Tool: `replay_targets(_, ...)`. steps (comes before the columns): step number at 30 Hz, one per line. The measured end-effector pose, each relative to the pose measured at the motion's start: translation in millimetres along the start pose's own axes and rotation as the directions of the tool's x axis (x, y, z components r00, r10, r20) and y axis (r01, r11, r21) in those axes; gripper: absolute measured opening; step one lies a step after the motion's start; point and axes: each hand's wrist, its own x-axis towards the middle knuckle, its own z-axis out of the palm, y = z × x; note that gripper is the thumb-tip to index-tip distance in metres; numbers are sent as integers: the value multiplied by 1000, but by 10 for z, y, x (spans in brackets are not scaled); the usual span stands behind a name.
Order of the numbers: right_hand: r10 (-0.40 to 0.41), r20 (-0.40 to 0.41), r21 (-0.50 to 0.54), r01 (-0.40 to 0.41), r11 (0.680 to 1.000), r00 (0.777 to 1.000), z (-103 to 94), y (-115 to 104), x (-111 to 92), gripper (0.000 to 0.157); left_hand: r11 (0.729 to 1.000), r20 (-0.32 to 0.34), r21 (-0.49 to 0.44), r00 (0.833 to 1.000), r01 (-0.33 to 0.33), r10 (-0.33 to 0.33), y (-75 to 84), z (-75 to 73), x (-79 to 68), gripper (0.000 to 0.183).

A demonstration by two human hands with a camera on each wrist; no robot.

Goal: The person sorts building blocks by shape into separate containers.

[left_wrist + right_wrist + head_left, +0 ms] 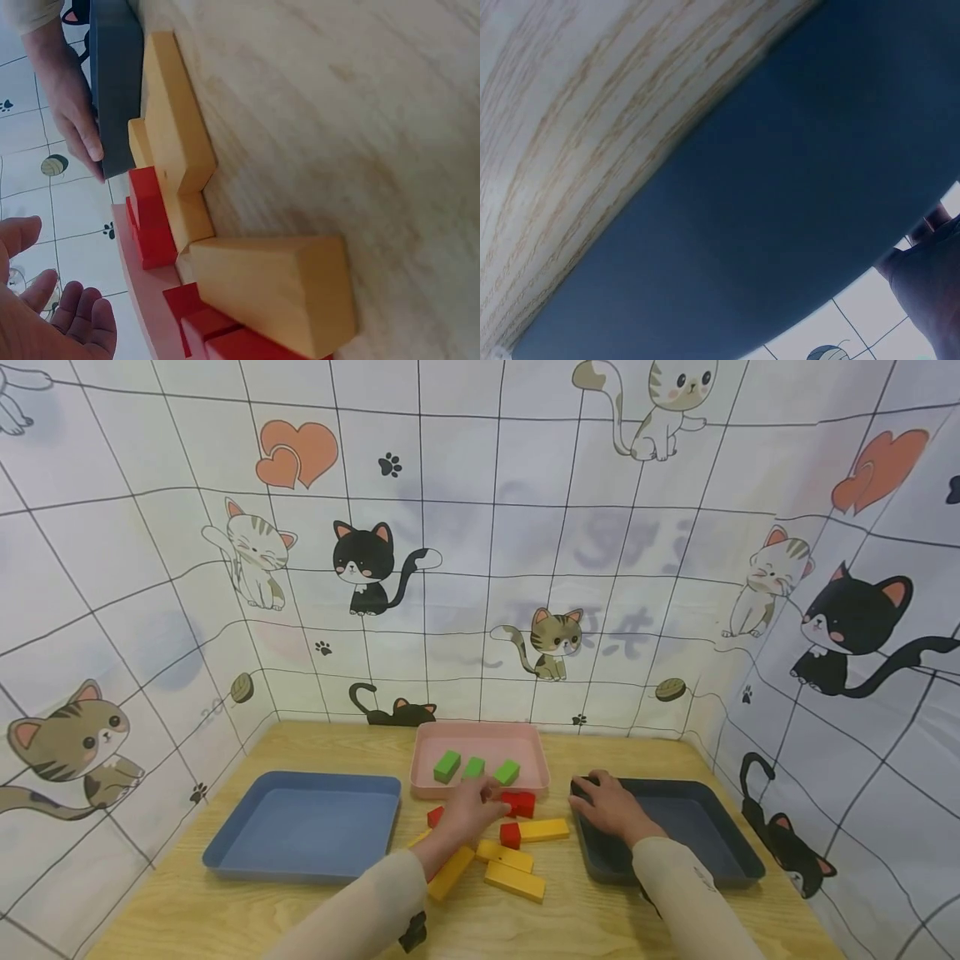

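My left hand (pixel 472 812) hovers over the middle of the table, just in front of the pink tray (pixel 480 735). In the left wrist view its fingers (pixel 79 319) are loosely bent, with nothing between them and the thumb. Below and around it lie yellow blocks (pixel 516 881) and red blocks (pixel 519 803); the hand and sleeve hide some of them. Three green blocks (pixel 447 766) sit in the pink tray. My right hand (pixel 606 803) rests on the left rim of the dark tray (pixel 693 827), fingers extended over its far left corner.
A blue tray (pixel 315 822) stands on the left of the wooden table (pixel 187 914). Cloth walls (pixel 457 543) printed with cats close off the back and both sides, right behind the pink tray.
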Motion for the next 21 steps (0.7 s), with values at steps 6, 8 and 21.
replay_targets(6,0,2,-3,0,1000,1000,2,7,14,55,999,11,11,999,39,-39,-39,83,-43,39)
replay_targets(8,4,4,-3,-4,1000,1000,-1,1,11,55,999,9,21,999,49,-49,-50,111,-55,42)
replay_targets(21,26,9,-2,-26,1000,1000,18,-5,15,54,994,-9,52,995,95,-95,-170,241,-78,36)
